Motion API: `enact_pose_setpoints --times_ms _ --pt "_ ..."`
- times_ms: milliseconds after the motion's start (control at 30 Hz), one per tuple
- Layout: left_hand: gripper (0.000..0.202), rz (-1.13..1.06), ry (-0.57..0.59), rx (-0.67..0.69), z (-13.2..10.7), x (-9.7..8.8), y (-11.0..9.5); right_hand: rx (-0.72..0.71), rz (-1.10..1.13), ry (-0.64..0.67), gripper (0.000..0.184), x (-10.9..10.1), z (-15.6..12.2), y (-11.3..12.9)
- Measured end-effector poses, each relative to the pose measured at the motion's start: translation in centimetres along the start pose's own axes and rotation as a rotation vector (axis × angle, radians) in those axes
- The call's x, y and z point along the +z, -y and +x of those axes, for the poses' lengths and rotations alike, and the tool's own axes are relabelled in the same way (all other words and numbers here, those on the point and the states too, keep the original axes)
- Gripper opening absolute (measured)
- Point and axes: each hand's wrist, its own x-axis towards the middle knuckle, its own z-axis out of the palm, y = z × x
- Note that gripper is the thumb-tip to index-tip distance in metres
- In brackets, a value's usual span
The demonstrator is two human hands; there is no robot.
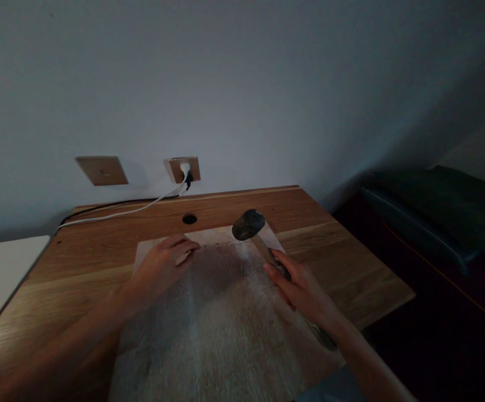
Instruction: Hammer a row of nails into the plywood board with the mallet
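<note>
My right hand is wrapped round the wooden handle of a mallet, whose dark, rounded head is raised over the far part of a pale wooden board. Near the board's far edge, a short row of small nails stands up. My left hand is at the left end of that row, thumb and fingertips drawn together low over the board. Whatever is between those fingertips is too small to make out.
The board lies on a wooden desk with a round cable hole behind it. A white cable and a black one run along the wall to a socket. A white flat surface is at the left; a dark green padded item is at the right.
</note>
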Motion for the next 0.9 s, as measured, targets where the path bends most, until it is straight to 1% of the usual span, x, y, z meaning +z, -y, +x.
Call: enact_pose_setpoints --times_ms 67,100,167,300,467,633,700,800,900 --pt "0.022 -0.072 -0.031 -0.130 -0.7 -0.6 1.9 -0.003 0.005 0.010 0.031 0.4 0.2 0.2" --pt "0.020 -0.096 -0.030 -0.166 -0.9 -0.7 2.5 -0.003 0.007 0.017 0.031 0.6 0.4 0.4" --pt "0.020 -0.129 -0.013 -0.187 -1.0 -0.5 3.0 -0.005 0.008 0.040 0.032 1.0 0.6 0.8" --pt "0.019 -0.154 -0.005 -0.168 -0.7 0.0 2.9 -0.017 0.019 0.086 0.028 1.8 0.7 1.9" --pt "0.018 -0.142 -0.037 -0.120 -0.9 0.3 3.3 -0.001 -0.020 0.132 0.022 3.0 0.7 3.3" --pt "0.016 -0.136 -0.070 -0.065 -0.9 0.6 3.7 -0.139 -0.101 0.146 0.020 4.5 1.6 4.2" --pt "0.014 -0.160 -0.077 -0.071 -0.9 0.5 3.6 -0.161 -0.123 0.147 0.020 5.0 2.1 4.6" --pt "0.012 -0.202 -0.071 -0.122 -0.8 0.3 3.3 -0.156 -0.112 0.165 0.021 5.5 2.7 5.1" --pt "0.018 -0.228 -0.056 -0.181 -0.9 0.1 2.9 -0.163 -0.120 0.156 0.024 5.8 3.0 5.3"
